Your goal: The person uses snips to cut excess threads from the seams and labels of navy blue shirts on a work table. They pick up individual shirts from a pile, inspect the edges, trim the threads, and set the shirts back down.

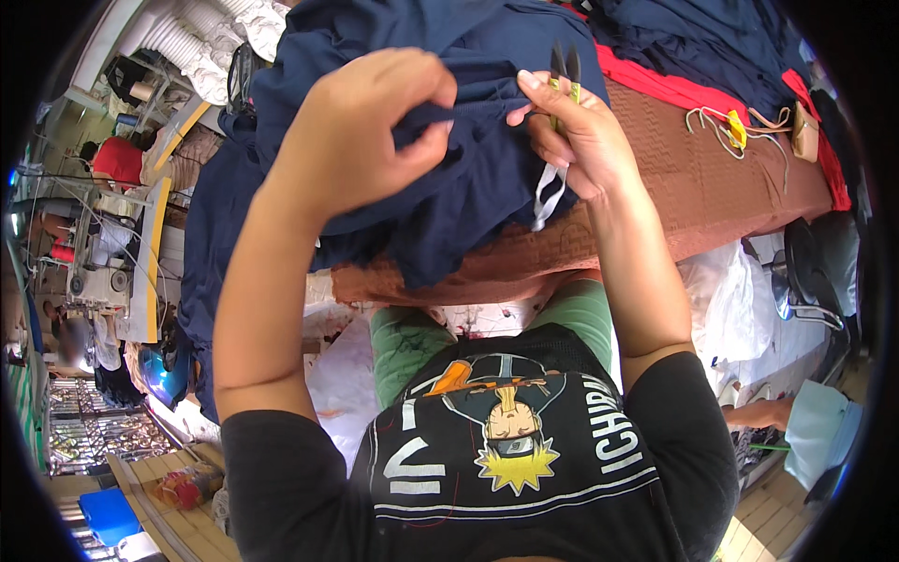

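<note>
A navy blue garment (468,169) lies bunched over the edge of a brown cloth-covered table (712,187). My left hand (361,131) grips a fold of the garment's fabric, pinched between thumb and fingers. My right hand (581,131) holds small thread snips (565,80) with a yellow-green grip and dark blades pointing up, right next to the fold. A white tag or strip (548,192) hangs from the garment below my right hand.
More navy garments (693,37) and red fabric (674,89) are piled at the table's far side. Yellow snips with cord (735,126) lie on the table. Sewing machines (103,272) stand at left, white plastic bags (730,300) at right. Another person's arm (763,412) is at lower right.
</note>
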`<state>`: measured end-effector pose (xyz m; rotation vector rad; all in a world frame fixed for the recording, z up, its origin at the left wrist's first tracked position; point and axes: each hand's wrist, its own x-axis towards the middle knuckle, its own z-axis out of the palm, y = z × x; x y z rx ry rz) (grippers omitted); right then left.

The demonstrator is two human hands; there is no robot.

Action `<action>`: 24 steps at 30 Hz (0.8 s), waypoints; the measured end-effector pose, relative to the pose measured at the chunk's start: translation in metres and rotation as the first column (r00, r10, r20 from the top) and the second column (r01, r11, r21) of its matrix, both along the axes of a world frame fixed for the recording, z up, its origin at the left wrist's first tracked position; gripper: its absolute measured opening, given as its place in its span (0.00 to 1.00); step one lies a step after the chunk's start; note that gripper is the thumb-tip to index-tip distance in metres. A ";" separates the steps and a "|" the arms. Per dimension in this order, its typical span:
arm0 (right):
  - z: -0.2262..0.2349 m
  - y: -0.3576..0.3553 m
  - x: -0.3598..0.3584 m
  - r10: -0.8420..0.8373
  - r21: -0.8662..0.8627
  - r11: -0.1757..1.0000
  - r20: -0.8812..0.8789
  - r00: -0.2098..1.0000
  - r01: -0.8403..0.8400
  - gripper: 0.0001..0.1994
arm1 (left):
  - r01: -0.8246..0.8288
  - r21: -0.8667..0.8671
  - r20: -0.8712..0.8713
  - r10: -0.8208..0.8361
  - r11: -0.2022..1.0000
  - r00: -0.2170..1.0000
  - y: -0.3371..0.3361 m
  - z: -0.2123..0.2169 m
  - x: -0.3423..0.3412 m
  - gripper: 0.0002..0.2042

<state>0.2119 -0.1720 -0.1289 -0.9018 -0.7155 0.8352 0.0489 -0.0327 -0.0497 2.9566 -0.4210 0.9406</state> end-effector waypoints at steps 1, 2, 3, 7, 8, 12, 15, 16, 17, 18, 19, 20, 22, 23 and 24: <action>-0.007 -0.001 0.000 0.008 0.014 1.000 -0.066 0.998 -0.008 0.09 | -0.006 0.062 0.035 0.004 0.998 0.999 -0.004 -0.007 -0.004 0.10; -0.010 -0.003 -0.002 0.024 0.029 0.999 -0.130 0.991 -0.020 0.08 | -0.021 0.124 0.073 0.012 0.992 0.997 -0.007 -0.015 -0.010 0.09; -0.009 -0.004 -0.009 0.022 0.059 0.998 -0.275 0.961 -0.006 0.11 | -0.033 0.130 0.146 0.014 0.991 0.989 -0.013 -0.029 -0.014 0.09; -0.019 -0.008 -0.015 0.094 0.093 0.994 -0.417 0.904 -0.061 0.12 | -0.116 0.023 0.192 0.109 0.993 0.975 -0.040 -0.073 -0.021 0.09; -0.021 -0.009 -0.016 0.090 0.089 0.994 -0.413 0.906 -0.058 0.12 | -0.117 -0.017 0.196 0.118 0.993 0.973 -0.043 -0.077 -0.022 0.09; -0.025 -0.011 -0.016 0.099 0.089 0.994 -0.383 0.918 -0.070 0.14 | -0.108 -0.251 0.249 0.172 0.962 0.953 -0.042 -0.087 -0.018 0.13; -0.024 -0.013 -0.018 0.097 0.080 0.994 -0.388 0.916 -0.072 0.14 | -0.167 -0.258 0.270 0.237 0.952 0.933 -0.052 -0.071 -0.011 0.20; -0.023 -0.014 -0.018 0.080 0.060 0.996 -0.395 0.915 -0.061 0.14 | -0.202 -0.240 0.268 0.265 0.949 0.926 -0.055 -0.072 -0.007 0.21; -0.021 -0.014 -0.019 0.064 0.042 0.998 -0.398 0.915 -0.052 0.14 | -0.238 -0.221 0.268 0.294 0.946 0.918 -0.058 -0.073 -0.003 0.21; -0.019 -0.015 -0.021 0.048 0.023 0.999 -0.402 0.914 -0.043 0.14 | -0.273 -0.203 0.269 0.322 0.940 0.908 -0.059 -0.074 0.001 0.22; -0.016 -0.016 -0.023 0.025 0.005 1.000 -0.417 0.909 -0.025 0.14 | -0.278 -0.168 0.309 0.319 0.946 0.896 -0.056 -0.080 0.006 0.21; -0.011 -0.018 -0.025 -0.001 -0.013 1.000 -0.432 0.902 -0.005 0.13 | -0.279 -0.169 0.325 0.321 0.945 0.889 -0.055 -0.081 0.008 0.21; -0.009 -0.019 -0.026 -0.025 -0.020 1.000 -0.445 0.895 0.018 0.13 | -0.283 -0.174 0.357 0.328 0.943 0.875 -0.053 -0.083 0.011 0.22; -0.012 -0.020 -0.025 -0.025 -0.009 1.000 -0.444 0.895 0.023 0.13 | -0.269 -0.203 0.337 0.325 0.942 0.884 -0.054 -0.082 0.012 0.21; -0.014 -0.020 -0.025 -0.024 0.001 1.000 -0.444 0.896 0.028 0.13 | -0.255 -0.232 0.318 0.321 0.939 0.892 -0.055 -0.081 0.012 0.20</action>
